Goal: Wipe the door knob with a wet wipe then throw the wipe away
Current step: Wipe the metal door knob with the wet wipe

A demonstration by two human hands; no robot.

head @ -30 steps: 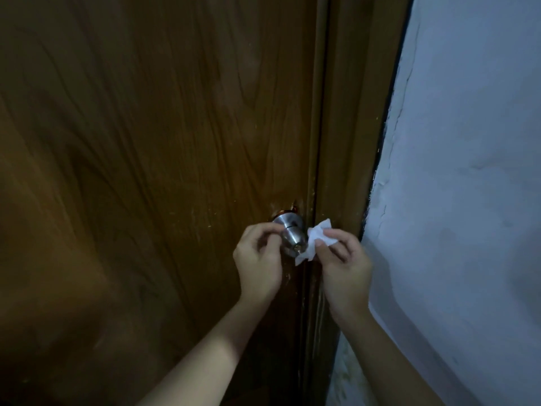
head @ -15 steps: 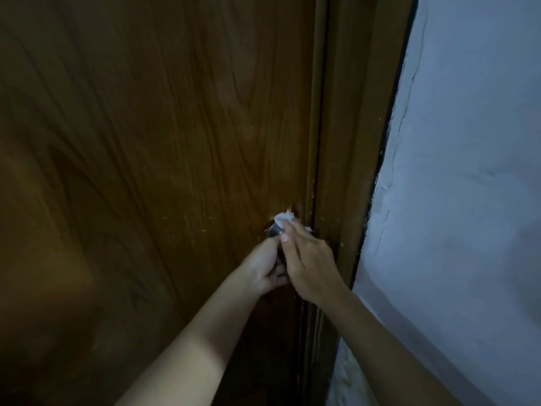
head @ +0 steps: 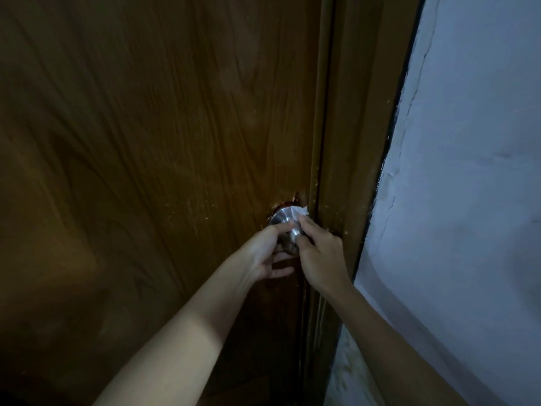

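Wiping is the step in hand: the wet wipe (head: 300, 212), a crumpled white wad, is pressed against the upper right of the door knob (head: 283, 222), only its frayed tip showing at about one o'clock from the knob's centre. The right hand (head: 320, 254) is closed on the wipe, fingers curled over the knob's right side and hiding most of the cloth. The left hand (head: 265, 253) comes in from seven o'clock; its thumb and forefinger rest against the knob's lower left while the other fingers hang loosely spread, holding nothing I can make out.

The knob is a round brushed-metal ball, smooth and dully bright, seated in a chipped, reddish patch of the door (head: 146, 171). Next, I judge, the wipe should be worked around to the left and underside, which calls for the left hand to shift clear. No bin is in view, so throwing the wipe away waits.

The door is dark wood-grain, scuffed pale near the knob. At three o'clock runs the moulded brown door frame (head: 351, 142), then a rough whitish wall (head: 468, 200) with cracked plaster.
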